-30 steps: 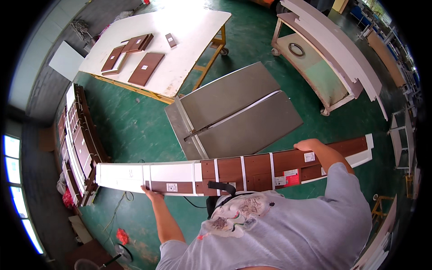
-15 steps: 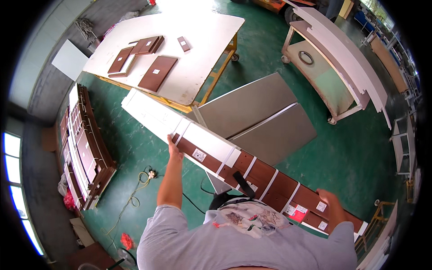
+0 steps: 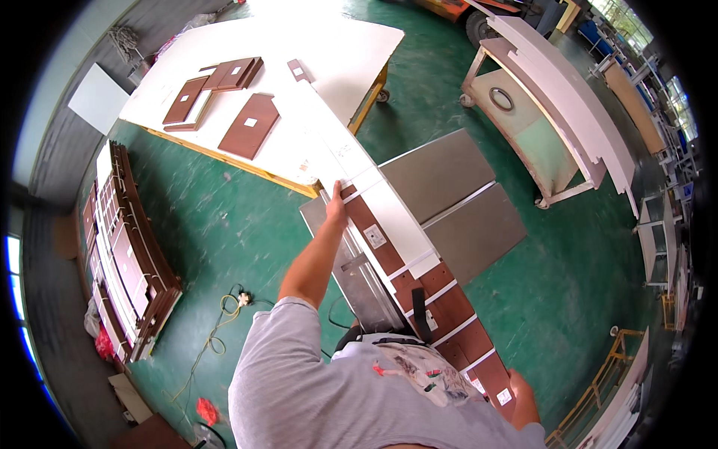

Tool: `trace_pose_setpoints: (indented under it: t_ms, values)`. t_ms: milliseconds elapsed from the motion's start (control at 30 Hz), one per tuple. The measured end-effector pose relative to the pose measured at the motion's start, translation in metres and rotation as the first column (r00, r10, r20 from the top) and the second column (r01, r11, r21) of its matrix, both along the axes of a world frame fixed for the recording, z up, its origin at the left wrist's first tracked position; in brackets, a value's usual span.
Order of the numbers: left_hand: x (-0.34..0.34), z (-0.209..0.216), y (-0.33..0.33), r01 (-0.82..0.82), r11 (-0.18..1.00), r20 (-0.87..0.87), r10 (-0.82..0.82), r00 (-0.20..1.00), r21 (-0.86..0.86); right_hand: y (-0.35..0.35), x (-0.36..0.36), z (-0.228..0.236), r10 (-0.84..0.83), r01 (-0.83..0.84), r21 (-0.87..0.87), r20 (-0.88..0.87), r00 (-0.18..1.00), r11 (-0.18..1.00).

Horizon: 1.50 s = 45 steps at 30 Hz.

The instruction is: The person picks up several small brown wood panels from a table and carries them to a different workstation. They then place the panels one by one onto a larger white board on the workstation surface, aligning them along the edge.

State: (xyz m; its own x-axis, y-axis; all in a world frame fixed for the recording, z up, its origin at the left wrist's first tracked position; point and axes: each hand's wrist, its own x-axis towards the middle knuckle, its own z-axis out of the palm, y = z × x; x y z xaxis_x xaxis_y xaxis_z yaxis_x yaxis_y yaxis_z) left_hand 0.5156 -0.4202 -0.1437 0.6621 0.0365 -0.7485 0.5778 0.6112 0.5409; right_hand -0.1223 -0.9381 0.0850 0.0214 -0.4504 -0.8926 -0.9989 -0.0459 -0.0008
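Note:
A long bundle of brown and white panels [image 3: 451, 305], bound with several white straps, slants across my front from far left to near right. My left hand [image 3: 340, 208] is wrapped round its left edge, about midway along, beside a strap. Close to the near end, my right hand [image 3: 521, 395] grips the right edge; part of its fingers is hidden. The bundle's white far end overlaps the white-topped table [image 3: 329, 45] in view; whether it touches cannot be told. Under the bundle stands a grey metal machine [image 3: 350, 278] with flat grey plates [image 3: 479, 232].
Brown boards [image 3: 250, 135] and a small brown piece [image 3: 296, 72] lie on the table. A strapped panel stack [image 3: 131, 247] stands left. A cable [image 3: 224, 318] and a red bag [image 3: 207, 410] lie on the green floor. A wheeled trolley [image 3: 523, 142] bears long pale panels at right.
The bundle has swung clockwise: its far end moved right and away, over the table in view, and its near end came back towards me. Both hands moved along with it.

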Motion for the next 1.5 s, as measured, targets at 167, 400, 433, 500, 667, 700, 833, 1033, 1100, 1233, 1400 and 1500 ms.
trace_pose_setpoints:
  t_ms: [167,400,433,500,667,700,833,1033,1100,1233,1400,1500]
  values:
    - [0.008,-0.005,-0.023,0.186,0.972,-0.114,-0.17,0.979,0.147,0.014,0.006,0.014,-0.07,0.069,-0.033,-0.018,0.997,0.997]
    - [0.002,0.026,-0.071,0.201,0.929,-0.208,-0.14,0.968,0.312,0.017,0.028,0.045,-0.102,0.099,-0.041,-0.094,0.99,0.994]
    - [0.005,0.023,-0.073,0.211,0.916,-0.229,-0.137,0.964,0.341,0.016,0.035,0.045,-0.135,0.132,-0.033,-0.108,0.985,0.991]
    - [0.013,0.015,-0.08,0.183,0.926,-0.236,-0.107,0.966,0.33,0.005,0.042,0.043,-0.149,0.149,-0.012,-0.108,0.983,0.989]
    - [-0.002,-0.022,-0.074,0.263,0.844,-0.235,-0.167,0.957,0.468,0.006,0.067,0.034,-0.154,0.156,0.029,-0.071,0.985,0.987]
    - [-0.009,-0.01,-0.095,0.285,0.766,-0.214,-0.195,0.957,0.576,0.004,0.072,0.035,-0.202,0.209,0.052,-0.107,0.973,0.977]
    - [-0.06,0.038,-0.14,0.275,0.541,-0.12,-0.304,0.945,0.795,0.002,0.081,0.017,-0.235,0.251,0.11,-0.134,0.963,0.962]
    - [-0.071,0.053,-0.158,0.18,0.335,-0.028,-0.411,0.911,0.925,0.004,0.102,-0.023,-0.189,0.202,0.165,-0.09,0.978,0.966]
    - [-0.068,0.049,-0.152,0.193,0.164,-0.078,-0.534,0.842,0.967,0.004,0.109,-0.032,-0.168,0.18,0.182,-0.079,0.983,0.967]
    - [-0.055,0.06,-0.146,0.301,-0.091,-0.288,-0.639,0.714,0.949,0.005,0.123,-0.05,-0.15,0.158,0.204,-0.057,0.987,0.966]
    - [-0.032,0.071,-0.136,0.372,-0.27,-0.446,-0.702,0.555,0.888,0.007,0.136,-0.071,-0.125,0.131,0.243,-0.038,0.991,0.961]
    - [-0.014,0.07,-0.124,0.378,-0.352,-0.509,-0.701,0.499,0.856,0.004,0.136,-0.087,-0.107,0.11,0.276,-0.028,0.994,0.955]
